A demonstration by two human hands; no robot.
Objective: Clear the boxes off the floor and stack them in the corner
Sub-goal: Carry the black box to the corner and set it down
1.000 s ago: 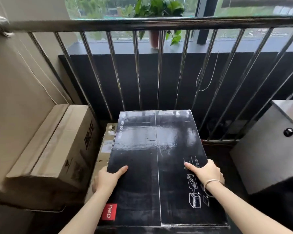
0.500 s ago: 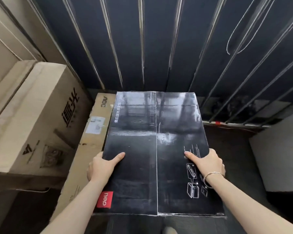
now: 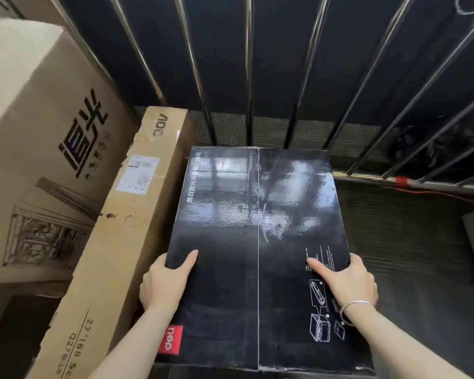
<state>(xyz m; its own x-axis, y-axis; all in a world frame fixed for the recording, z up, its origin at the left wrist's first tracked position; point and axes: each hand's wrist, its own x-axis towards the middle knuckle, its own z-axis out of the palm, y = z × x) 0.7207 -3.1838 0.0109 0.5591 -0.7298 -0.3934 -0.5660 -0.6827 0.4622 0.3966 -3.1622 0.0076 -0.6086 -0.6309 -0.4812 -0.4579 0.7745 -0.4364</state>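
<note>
The left hand (image 3: pixel 163 280) and the right hand (image 3: pixel 348 283) grip the black box (image 3: pixel 257 242) at its two long sides, thumbs lying on the top. The box is low beside the long brown carton (image 3: pixel 115 242), its far end near the railing (image 3: pixel 248 77) (whether it touches the floor, I cannot tell). I think it should go down flat, fingers kept from underneath, snug against the carton.

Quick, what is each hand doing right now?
Left hand: gripping the black box at its left edge.
Right hand: gripping the same box's right edge.
</note>
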